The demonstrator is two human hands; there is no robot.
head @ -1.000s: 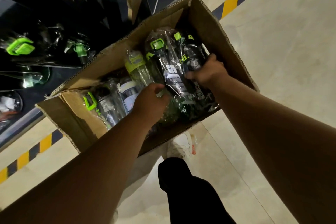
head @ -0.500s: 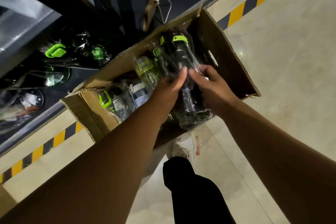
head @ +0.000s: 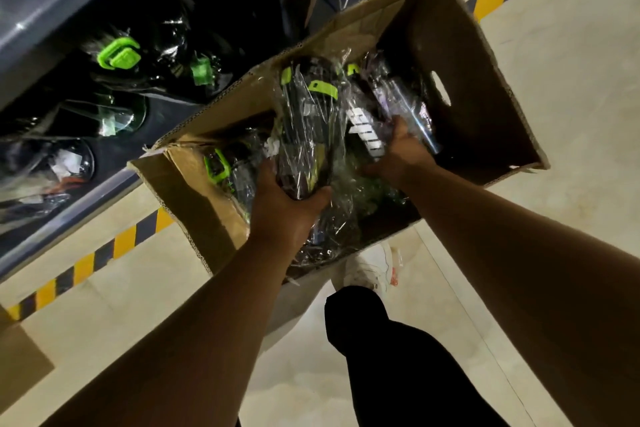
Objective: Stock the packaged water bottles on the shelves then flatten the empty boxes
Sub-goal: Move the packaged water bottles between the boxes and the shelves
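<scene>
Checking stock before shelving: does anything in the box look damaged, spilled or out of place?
No spill or breakage shows. The wrapped bottles lie jumbled in the box, not in rows; the left hand grips one bottle. One box corner looks torn.

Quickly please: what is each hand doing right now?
Left hand: holds a wrapped bottle by its base.
Right hand: on the white-lettered bottle; grip cannot be told.

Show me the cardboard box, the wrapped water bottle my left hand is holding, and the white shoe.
cardboard box (head: pixel 450 45), head view, inner side wall.
wrapped water bottle (head: pixel 304 135), head view, middle of body.
white shoe (head: pixel 367 269), head view, upper.
</scene>
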